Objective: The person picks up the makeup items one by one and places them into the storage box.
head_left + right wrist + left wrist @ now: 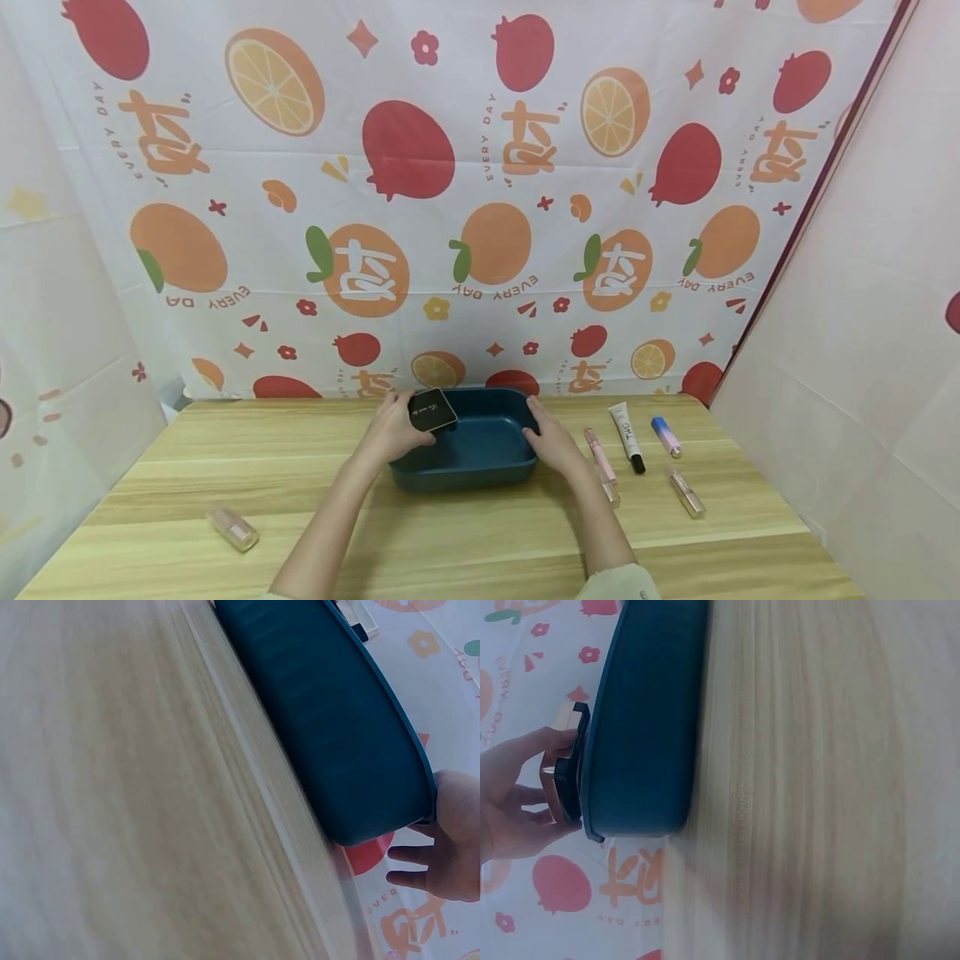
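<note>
A dark blue rectangular bin (pixel 465 479) stands at the back of the table. Over its left end, my left hand (pixel 392 429) grips a square black compact (pixel 432 410) with light lettering on its face. The left wrist view shows the compact (pixel 569 776) side-on, with a rose-gold edge, close by the rim of the bin (pixel 645 735). At the other end, my right hand (pixel 553 439) holds the rim, its thumb over the inner side. In the right wrist view, several fingers of that hand (pixel 457 840) extend past the end of the bin (pixel 337 742).
Right of the bin lie a pink tube (pixel 600 456), a white tube with a black cap (pixel 627 437), a blue-and-pink stick (pixel 666 437) and a clear tube (pixel 686 493). Another small clear tube (pixel 233 528) lies at front left. A fruit-print curtain (pixel 480 167) hangs behind the table.
</note>
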